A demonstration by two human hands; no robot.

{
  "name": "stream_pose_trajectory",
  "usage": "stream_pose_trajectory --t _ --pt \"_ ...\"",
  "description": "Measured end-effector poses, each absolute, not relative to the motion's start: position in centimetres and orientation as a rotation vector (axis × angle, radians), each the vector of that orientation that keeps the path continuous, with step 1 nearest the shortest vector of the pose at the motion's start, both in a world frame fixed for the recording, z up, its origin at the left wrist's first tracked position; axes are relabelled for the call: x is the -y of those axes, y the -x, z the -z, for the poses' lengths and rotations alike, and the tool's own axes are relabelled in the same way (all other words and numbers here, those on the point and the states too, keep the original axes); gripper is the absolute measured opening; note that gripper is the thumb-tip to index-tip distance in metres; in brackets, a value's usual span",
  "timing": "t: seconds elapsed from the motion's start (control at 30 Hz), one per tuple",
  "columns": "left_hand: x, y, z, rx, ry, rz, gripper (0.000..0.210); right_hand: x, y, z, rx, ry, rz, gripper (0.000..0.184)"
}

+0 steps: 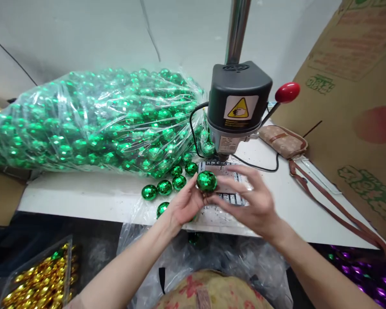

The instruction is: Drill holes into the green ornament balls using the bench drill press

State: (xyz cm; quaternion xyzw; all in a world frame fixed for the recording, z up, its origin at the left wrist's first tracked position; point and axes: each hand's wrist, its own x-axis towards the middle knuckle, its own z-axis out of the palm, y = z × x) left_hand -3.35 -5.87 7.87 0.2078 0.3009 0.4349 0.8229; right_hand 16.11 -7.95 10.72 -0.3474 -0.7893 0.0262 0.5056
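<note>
A clear plastic bag of shiny green faceted balls (93, 120) lies along the left of the white desk (83, 195), with loose green balls (164, 187) spilling toward the middle. The left hand (183, 204) grips one green faceted ball (206, 181) at the desk's front edge, the right hand (255, 201) open, fingertips touching it. Holding it steady and centred below the grey press machine (238, 101) seems wise; open room lies rightward before the brown strapped pouch (283, 141).

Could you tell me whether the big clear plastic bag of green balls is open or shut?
Open: the clear plastic bag gapes toward the press, and faceted green balls lie loose outside it.
</note>
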Motion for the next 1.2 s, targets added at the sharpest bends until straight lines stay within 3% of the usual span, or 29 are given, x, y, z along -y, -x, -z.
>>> stream_pose_trajectory --t 0.17,0.37,0.57,0.7,0.8,0.97,1.2 --pt "7.6 2.7 -7.2 -0.718 -0.537 -0.977 0.036 9.0 -13.8 -6.8 1.823 0.939 -0.375 0.043" --pt "6.8 3.8 -6.9 -0.793 -1.230 -0.992 0.064 8.0 -14.3 -7.4 1.765 0.979 -0.547 0.037" --pt "2.9 4.6 -6.5 -1.120 -1.458 -1.020 0.051 5.1 -18.2 -12.7 1.502 0.929 -0.351 0.013" --pt "0.0 3.9 -5.9 -1.115 -1.454 -0.946 0.058 1.0 -20.1 -18.8 1.049 0.698 -0.061 0.013" --pt "-1.5 3.3 -5.3 -1.063 -1.490 -0.884 0.059 -1.9 -19.5 -22.1 1.112 0.633 -0.107 0.009" --pt "-2.4 3.1 -4.2 -1.008 -1.515 -0.865 0.060 -4.1 -17.5 -23.4 1.283 0.598 -0.344 0.005" --pt "-2.7 3.1 -3.9 -1.035 -1.590 -0.804 0.059 -4.6 -17.0 -23.4 1.265 0.545 -0.366 0.002"
